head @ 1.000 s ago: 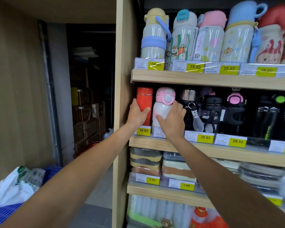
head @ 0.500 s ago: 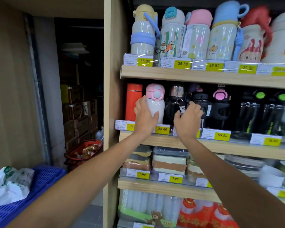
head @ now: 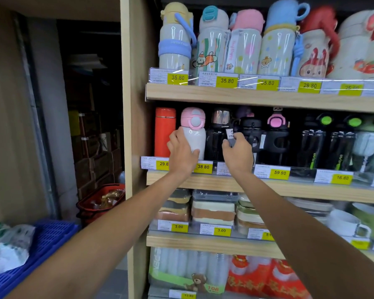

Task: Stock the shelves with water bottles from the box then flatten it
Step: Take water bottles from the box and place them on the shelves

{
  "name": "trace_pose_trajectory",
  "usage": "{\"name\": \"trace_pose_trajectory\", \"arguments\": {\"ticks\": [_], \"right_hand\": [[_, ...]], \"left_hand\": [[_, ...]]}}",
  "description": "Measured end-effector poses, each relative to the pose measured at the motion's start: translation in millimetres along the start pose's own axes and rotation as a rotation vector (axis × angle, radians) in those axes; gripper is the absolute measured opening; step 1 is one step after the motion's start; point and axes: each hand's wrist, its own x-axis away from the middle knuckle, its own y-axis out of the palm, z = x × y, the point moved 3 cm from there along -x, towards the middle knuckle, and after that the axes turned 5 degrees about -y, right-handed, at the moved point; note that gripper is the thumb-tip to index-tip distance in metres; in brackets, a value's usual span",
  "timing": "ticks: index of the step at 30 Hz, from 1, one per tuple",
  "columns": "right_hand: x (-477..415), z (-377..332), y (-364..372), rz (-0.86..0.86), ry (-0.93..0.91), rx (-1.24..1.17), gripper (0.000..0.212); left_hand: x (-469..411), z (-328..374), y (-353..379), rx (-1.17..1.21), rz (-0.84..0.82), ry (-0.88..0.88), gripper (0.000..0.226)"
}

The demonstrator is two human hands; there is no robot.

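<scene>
1. The left hand (head: 181,153) had its fingers curled round the pink-capped bottle (head: 193,134), which stood on the middle shelf (head: 289,186). A hard shove could have knocked over the orange bottle (head: 165,131) just left of it.
2. The right hand (head: 239,155) pinched the paper tag (head: 230,133) of the black bottle (head: 216,139) just right of the pink-capped bottle. A tug might have torn the tag or tipped that bottle forward.
3. The box was out of view, so the remaining stock could not be judged.

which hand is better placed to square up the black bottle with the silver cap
Right: the right hand pinches the tag on that black bottle, while the left hand grips the pink-capped bottle beside it.
</scene>
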Motion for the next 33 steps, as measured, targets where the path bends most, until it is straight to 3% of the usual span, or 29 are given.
{"name": "trace_pose_trajectory", "arguments": {"ticks": [6, 17, 22, 26, 33], "right_hand": [[12.5, -6.8, 3.0, -0.068, -0.039, 0.087, 0.033], [11.3, -1.0, -4.7, -0.05, -0.058, 0.029, 0.032], [6.2, -13.6, -15.6, 0.029, -0.095, -0.029, 0.022], [-2.9, -44.5, -30.4, 0.075, -0.178, -0.088, 0.017], [-36.0, -115.7, -42.1, 0.187, -0.429, -0.131, 0.018]], "left_hand": [[1.2, 1.5, -1.1, -0.005, -0.003, -0.005, 0.076], [7.8, 7.5, 0.3, -0.013, 0.005, 0.0, 0.074], [5.7, 20.0, -13.1, 0.029, 0.166, 0.019, 0.052], [-5.9, 40.4, -41.3, 0.16, 0.281, 0.131, 0.03], [-57.2, 82.8, -100.0, 0.198, 0.434, 0.247, 0.04]]}}
